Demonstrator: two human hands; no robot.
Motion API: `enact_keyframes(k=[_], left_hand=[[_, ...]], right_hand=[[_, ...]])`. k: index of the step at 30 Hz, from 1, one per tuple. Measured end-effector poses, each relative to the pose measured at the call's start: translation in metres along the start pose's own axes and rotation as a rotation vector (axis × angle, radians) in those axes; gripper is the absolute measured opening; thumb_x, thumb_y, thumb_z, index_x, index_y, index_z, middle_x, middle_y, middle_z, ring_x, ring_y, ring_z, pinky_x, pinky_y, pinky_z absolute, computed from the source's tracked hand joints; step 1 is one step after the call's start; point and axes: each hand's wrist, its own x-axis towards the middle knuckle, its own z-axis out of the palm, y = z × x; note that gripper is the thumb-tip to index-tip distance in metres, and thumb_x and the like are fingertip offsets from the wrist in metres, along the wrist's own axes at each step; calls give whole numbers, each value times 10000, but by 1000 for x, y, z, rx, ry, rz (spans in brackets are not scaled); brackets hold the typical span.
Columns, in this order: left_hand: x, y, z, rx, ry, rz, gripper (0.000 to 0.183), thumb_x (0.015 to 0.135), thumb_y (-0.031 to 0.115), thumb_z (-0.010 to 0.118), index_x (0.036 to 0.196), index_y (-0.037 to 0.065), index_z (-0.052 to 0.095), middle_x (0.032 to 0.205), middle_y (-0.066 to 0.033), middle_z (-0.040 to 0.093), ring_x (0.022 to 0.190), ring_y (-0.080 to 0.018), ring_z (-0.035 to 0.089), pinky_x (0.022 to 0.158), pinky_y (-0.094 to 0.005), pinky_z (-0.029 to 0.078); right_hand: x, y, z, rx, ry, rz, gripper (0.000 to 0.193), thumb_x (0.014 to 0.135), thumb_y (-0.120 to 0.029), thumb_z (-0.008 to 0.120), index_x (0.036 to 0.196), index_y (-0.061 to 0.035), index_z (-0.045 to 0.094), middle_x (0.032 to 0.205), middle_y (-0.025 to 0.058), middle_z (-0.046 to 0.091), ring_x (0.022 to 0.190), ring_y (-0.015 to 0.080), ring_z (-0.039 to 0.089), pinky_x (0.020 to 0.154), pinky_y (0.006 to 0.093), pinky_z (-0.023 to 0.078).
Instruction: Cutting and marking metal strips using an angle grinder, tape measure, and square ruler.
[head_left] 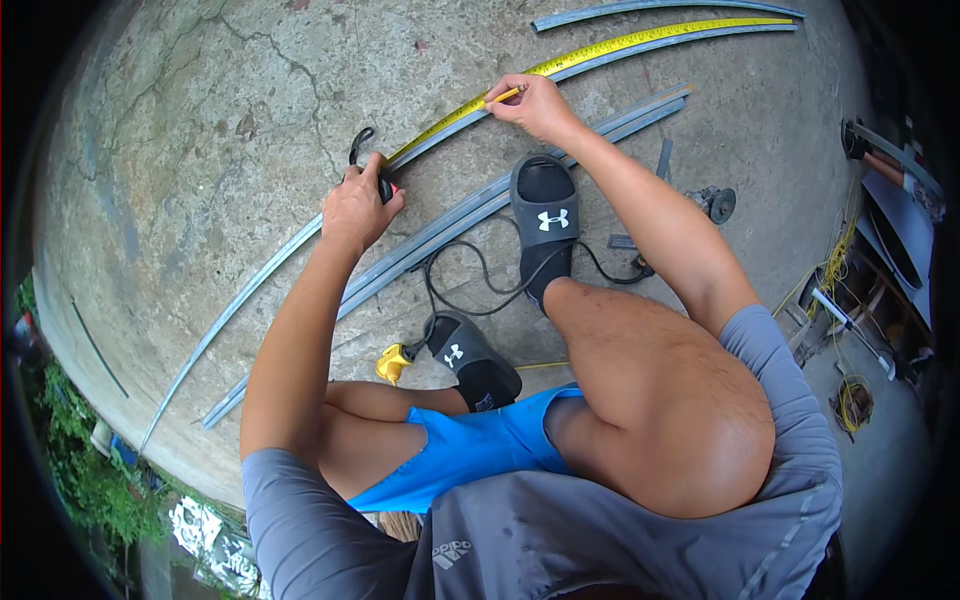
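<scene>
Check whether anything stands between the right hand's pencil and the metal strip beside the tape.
Nothing visible blocks it. The right hand holds the pencil at the tape, which runs along the strip's far side. Whether the tip touches either is too small to tell.

A left hand (pixel 358 208) covers most of a tape measure (pixel 386 188), leaving only a dark and red sliver of its case visible, and hides part of the long metal strip (pixel 250 285) beneath. Fingers of the right hand (pixel 538 105) conceal one end of a yellow pencil (pixel 507 95); the fine markings on the yellow blade (pixel 620 45) are too small to read. The left forearm and right sandal (pixel 545 205) interrupt the nearer metal channels (pixel 430 240). At left, green plants (pixel 80 470) run into the dark rim; near, the grey shirt (pixel 600 540) is cut by the lower edge.
</scene>
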Motion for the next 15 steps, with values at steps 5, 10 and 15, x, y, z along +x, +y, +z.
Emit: enact_keyframes(k=[5, 10, 15], left_hand=[[-1, 0, 0, 5, -1, -4, 524, 858, 425, 680, 1255, 162, 463, 1095, -208, 631, 956, -409, 672, 818, -485, 551], [-1, 1, -1, 0, -3, -9, 528, 859, 433, 677, 1256, 160, 459, 1093, -204, 632, 962, -408, 670, 822, -482, 550], [0, 0, 1, 9, 0, -3, 524, 862, 434, 674, 1253, 159, 459, 1088, -202, 635, 961, -403, 672, 826, -480, 548]], right_hand=[[-1, -3, -1, -64, -29, -2, 129, 853, -117, 757, 918, -16, 710, 870, 37, 716, 803, 78, 648, 731, 231, 522], [0, 0, -1, -55, -30, -11, 131, 857, -123, 753, 918, -17, 709, 867, 36, 713, 794, 78, 643, 727, 233, 518], [-1, -5, -2, -55, -35, 4, 131, 859, -123, 749, 918, -15, 705, 864, 35, 711, 795, 77, 643, 727, 233, 517]])
